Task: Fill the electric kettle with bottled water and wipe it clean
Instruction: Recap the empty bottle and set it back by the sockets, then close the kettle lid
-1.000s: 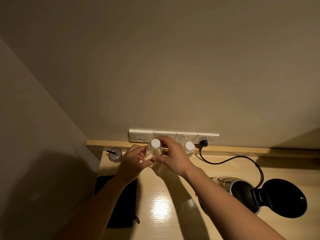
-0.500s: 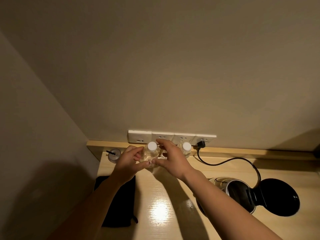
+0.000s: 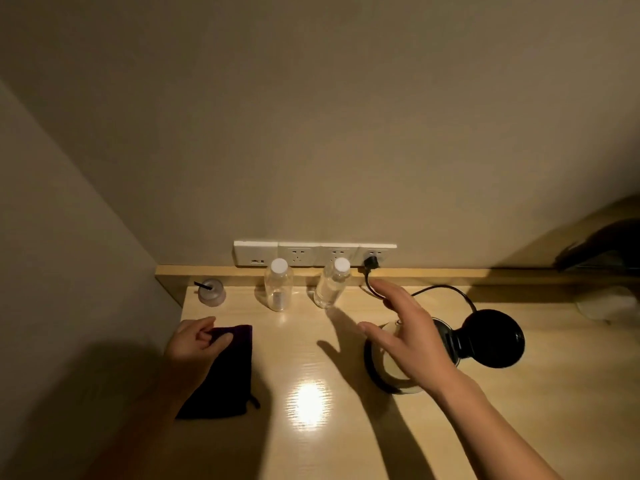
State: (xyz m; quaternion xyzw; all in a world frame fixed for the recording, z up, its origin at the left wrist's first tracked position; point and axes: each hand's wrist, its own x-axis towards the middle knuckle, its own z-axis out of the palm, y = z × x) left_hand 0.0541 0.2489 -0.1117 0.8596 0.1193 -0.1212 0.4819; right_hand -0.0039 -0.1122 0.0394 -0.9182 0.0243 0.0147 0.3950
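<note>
Two bottles [image 3: 278,285] (capped), kettle [image 3: 388,370], spread right hand [image 3: 412,332]

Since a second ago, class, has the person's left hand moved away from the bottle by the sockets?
Yes. The left hand has come back toward the person and down from the left bottle below the sockets, onto the dark cloth.

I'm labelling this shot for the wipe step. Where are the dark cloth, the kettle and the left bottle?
dark cloth [image 3: 227,379], head view, middle of the fabric.
kettle [image 3: 381,370], head view, pale side wall.
left bottle [image 3: 278,287], head view, clear body.
</note>
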